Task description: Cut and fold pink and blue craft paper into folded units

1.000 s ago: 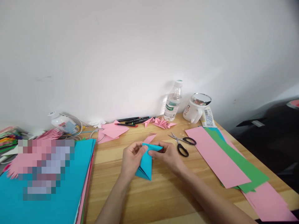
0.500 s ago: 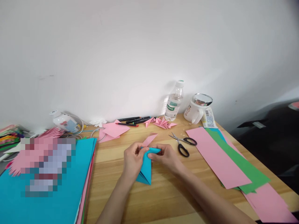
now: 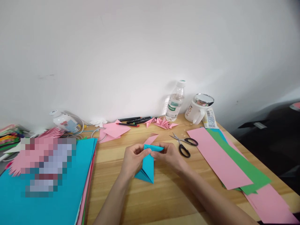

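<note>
A folded blue paper [image 3: 148, 165] is held upright over the middle of the wooden table, its layered lower end pointing toward me and its top flap bent over to the right. My left hand [image 3: 136, 157] pinches its upper left side, thumb on the front. On the other side, my right hand [image 3: 170, 156] grips the top flap between thumb and fingers. The two thumbs nearly meet at the fold. Just behind the hands lies a folded pink piece [image 3: 152, 140], partly hidden by the blue paper.
Black-handled scissors [image 3: 184, 145] lie right of my hands. Pink and green sheets [image 3: 220, 159] cover the right side, a blue paper stack [image 3: 58, 193] the left. At the wall stand a water bottle [image 3: 174, 104] and a white mug [image 3: 194, 111], beside pens [image 3: 138, 120] and pink folded pieces [image 3: 162, 122].
The top flap of the blue paper now shows flatter and wider. Its lower tip has shifted slightly to the right, and my right hand has moved slightly right with the flap.
</note>
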Demonstrator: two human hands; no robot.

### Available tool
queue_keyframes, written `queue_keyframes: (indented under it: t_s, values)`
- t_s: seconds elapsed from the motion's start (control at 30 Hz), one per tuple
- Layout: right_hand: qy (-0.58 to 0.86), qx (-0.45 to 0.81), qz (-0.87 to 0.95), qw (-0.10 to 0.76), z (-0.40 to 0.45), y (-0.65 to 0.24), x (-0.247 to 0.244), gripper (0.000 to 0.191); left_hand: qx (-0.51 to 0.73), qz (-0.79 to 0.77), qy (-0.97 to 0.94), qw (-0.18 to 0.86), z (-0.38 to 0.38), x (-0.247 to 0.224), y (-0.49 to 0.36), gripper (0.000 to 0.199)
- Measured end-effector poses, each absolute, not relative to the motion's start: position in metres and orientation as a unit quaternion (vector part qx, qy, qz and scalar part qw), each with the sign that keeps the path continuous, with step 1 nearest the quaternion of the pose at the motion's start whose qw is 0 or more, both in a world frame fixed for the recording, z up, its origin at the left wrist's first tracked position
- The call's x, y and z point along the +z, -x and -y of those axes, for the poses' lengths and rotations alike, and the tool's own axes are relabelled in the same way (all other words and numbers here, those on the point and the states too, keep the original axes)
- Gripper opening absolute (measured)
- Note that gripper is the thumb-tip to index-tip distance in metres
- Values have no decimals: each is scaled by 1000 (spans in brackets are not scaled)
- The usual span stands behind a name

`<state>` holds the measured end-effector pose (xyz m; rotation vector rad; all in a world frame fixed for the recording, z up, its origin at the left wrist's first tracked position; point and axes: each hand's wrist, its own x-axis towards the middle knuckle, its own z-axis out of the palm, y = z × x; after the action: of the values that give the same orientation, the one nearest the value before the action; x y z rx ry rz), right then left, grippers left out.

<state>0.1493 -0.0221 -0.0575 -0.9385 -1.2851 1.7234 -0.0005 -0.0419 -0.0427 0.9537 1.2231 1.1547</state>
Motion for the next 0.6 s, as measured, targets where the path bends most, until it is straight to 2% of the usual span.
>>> queue_keyframes:
  t_s: [0.6]
  values:
    - [388,689,483,377,20,-151,-64,35,522,-569,-422,475,45,-49,-8,27]
